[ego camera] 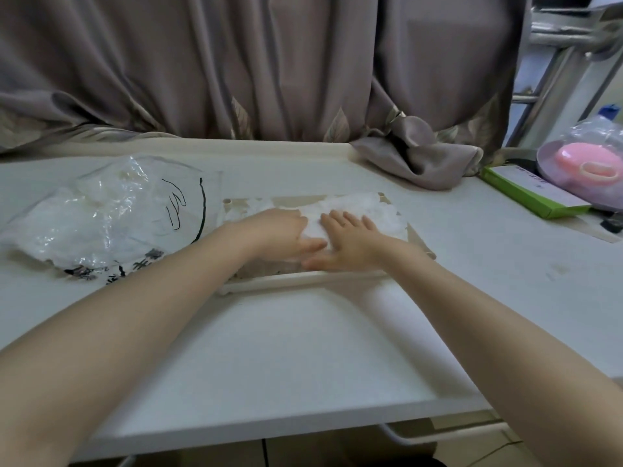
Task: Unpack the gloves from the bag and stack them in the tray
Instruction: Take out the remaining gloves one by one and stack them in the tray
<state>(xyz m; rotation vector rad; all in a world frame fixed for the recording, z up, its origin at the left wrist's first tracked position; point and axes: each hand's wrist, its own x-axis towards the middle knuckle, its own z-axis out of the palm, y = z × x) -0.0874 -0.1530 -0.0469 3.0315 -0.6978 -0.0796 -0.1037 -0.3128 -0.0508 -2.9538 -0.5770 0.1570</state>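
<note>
A thin, crinkled stack of translucent white plastic gloves lies flat in a shallow cream tray at the middle of a pale table, filling most of the tray's far and right side. The left hand and the right hand both lie palm down on the stack with fingers straight and relaxed, pressing it and grasping nothing, thumbs nearly touching. Just left of the tray rests the crumpled clear bag, printed with a black outline of a hand and dark lettering.
</note>
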